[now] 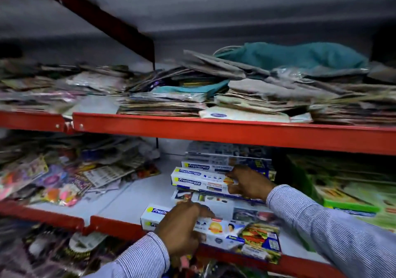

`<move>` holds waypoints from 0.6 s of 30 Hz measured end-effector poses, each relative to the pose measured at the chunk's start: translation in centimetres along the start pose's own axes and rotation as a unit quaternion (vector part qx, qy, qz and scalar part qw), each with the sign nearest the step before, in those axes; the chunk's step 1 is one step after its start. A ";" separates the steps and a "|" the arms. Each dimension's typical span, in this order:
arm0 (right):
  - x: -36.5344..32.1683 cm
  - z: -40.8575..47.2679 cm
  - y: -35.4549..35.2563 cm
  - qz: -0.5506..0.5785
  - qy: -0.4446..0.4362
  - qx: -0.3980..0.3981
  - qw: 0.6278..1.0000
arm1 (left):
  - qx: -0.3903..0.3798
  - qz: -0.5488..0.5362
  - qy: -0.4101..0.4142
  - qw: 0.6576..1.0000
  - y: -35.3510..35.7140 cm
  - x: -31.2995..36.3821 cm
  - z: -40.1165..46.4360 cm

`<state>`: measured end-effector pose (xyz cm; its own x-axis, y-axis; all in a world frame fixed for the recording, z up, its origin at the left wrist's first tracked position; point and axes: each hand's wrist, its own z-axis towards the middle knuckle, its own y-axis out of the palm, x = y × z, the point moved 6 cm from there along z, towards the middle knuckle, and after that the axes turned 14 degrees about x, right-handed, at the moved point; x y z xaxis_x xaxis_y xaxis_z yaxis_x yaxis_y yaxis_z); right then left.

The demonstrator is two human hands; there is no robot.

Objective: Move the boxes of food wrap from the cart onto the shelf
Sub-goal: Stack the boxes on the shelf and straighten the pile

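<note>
Several long white and blue food wrap boxes lie on the lower shelf (132,200), which has a red front edge. My left hand (182,228) grips the front box (233,232) at the shelf's edge. My right hand (248,183) holds the right end of a pair of stacked boxes (199,179) further back. More food wrap boxes (227,160) are piled behind them. The cart is out of view.
Colourful packets (64,179) crowd the left of the lower shelf and green packs (347,190) fill the right. The upper shelf (214,130) carries stacks of flat packets and a teal cloth bundle (300,55). More goods sit below the lower shelf.
</note>
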<state>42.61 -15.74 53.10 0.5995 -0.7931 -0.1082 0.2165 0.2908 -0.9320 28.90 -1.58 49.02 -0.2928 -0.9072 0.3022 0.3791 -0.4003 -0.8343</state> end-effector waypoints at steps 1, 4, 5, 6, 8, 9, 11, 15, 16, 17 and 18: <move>0.5 0.5 0.5 0.004 0.002 -0.006 1.000 | 0.002 -0.001 -0.006 1.000 0.1 -0.2 0.4; 1.5 1.2 1.8 0.004 0.013 -0.027 1.000 | -0.003 -0.004 -0.015 1.000 0.7 -0.5 1.1; 1.7 1.3 2.1 0.005 0.015 -0.025 1.000 | -0.008 -0.004 -0.016 1.000 1.0 -0.6 1.3; 1.9 1.4 2.3 0.006 0.015 -0.020 1.000 | -0.009 -0.004 -0.014 1.000 1.2 -0.7 1.4; 1.9 1.4 2.4 0.008 0.010 -0.005 1.000 | -0.011 -0.001 -0.010 1.000 1.5 -0.7 1.5; 2.0 1.4 2.2 0.008 0.010 0.006 1.000 | -0.015 -0.001 -0.010 1.000 1.7 -0.7 1.5; 2.0 1.5 1.7 0.002 0.017 0.031 0.999 | -0.020 -0.003 -0.011 1.000 1.9 -0.7 1.6; 1.7 1.3 0.5 -0.018 0.009 0.093 0.995 | -0.005 -0.001 -0.014 1.000 2.1 -0.8 1.8; 1.6 1.2 0.6 -0.013 0.004 0.102 0.995 | 0.000 0.001 -0.015 1.000 2.1 -0.8 1.9; 1.5 1.0 0.6 -0.007 0.000 0.107 0.994 | 0.005 0.001 -0.014 1.000 2.0 -0.6 2.1; 1.6 0.9 0.7 0.002 0.000 0.108 0.994 | 0.005 0.002 -0.013 1.000 2.0 -0.6 2.4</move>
<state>44.39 -16.37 52.61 0.6013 -0.7911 -0.1121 0.3741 0.4027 -0.8354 31.98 -2.19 48.26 -0.2692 -0.9114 0.3112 0.3882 -0.3984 -0.8310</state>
